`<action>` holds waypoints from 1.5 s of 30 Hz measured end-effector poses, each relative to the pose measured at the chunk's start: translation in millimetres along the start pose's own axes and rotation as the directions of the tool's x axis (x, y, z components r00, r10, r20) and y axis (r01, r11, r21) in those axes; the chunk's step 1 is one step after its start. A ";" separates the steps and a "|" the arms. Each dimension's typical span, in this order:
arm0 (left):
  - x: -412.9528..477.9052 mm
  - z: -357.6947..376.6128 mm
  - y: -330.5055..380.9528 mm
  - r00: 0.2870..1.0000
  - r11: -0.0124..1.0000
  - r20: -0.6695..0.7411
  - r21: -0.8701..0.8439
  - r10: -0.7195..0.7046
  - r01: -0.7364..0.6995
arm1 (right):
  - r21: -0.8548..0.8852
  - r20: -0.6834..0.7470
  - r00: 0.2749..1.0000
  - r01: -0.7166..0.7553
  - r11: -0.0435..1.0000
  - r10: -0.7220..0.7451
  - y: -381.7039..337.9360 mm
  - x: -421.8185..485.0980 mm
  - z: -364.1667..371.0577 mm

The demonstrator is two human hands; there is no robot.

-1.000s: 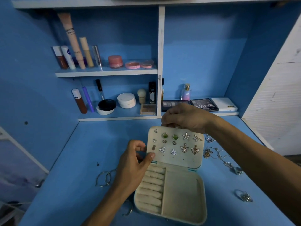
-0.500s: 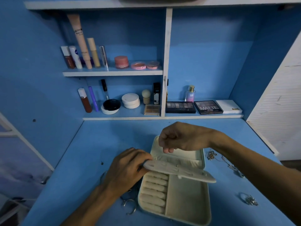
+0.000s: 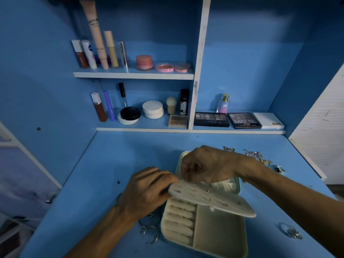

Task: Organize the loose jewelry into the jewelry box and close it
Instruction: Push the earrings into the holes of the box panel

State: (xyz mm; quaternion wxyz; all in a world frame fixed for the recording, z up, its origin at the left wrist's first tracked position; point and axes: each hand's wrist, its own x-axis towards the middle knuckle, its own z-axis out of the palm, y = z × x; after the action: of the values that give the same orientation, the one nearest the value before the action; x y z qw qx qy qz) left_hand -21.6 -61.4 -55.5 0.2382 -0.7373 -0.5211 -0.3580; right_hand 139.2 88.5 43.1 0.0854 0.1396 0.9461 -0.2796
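- The earring panel (image 3: pixel 210 200), upright a second ago, now lies nearly flat over the box (image 3: pixel 219 237).
- Your left hand (image 3: pixel 147 190) grips its edge; your right hand (image 3: pixel 206 164) pinches its back.
- Some rings (image 3: pixel 292 233) remain outside.

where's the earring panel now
Head view, centre: the earring panel lies nearly flat over the open jewelry box, its left end held by the left hand, the right hand just above.

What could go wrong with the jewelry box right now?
1. The panel hangs tilted over the box, gripped at one corner by the left hand; it could slip, and studs might pop loose.
2. Rings lie beside that wrist and could get swept away.
3. Chains and another ring lie outside the box; closing now would leave them out.
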 end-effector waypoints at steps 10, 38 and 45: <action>-2.9 2.2 0.2 1.000 1.000 -0.014 -0.022 -0.019 0.018 | 0.019 0.004 1.000 0.003 1.000 -0.003 -2.8 5.1 0.1; -8.5 7.6 0.2 0.998 0.996 0.002 -0.058 -0.065 0.065 | 0.102 0.145 0.988 -0.059 0.993 0.044 -3.8 13.1 -9.1; -8.1 7.5 1.5 0.998 0.996 0.008 -0.066 -0.061 0.062 | 0.178 0.164 0.986 -0.061 0.982 0.031 4.2 16.3 -5.0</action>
State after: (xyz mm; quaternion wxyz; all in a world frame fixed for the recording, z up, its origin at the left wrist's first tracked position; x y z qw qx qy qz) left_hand -19.7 -61.4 -66.4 0.2009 -0.7294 -0.5320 -0.3802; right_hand 124.7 98.1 41.3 0.1543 0.1458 0.9031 -0.3733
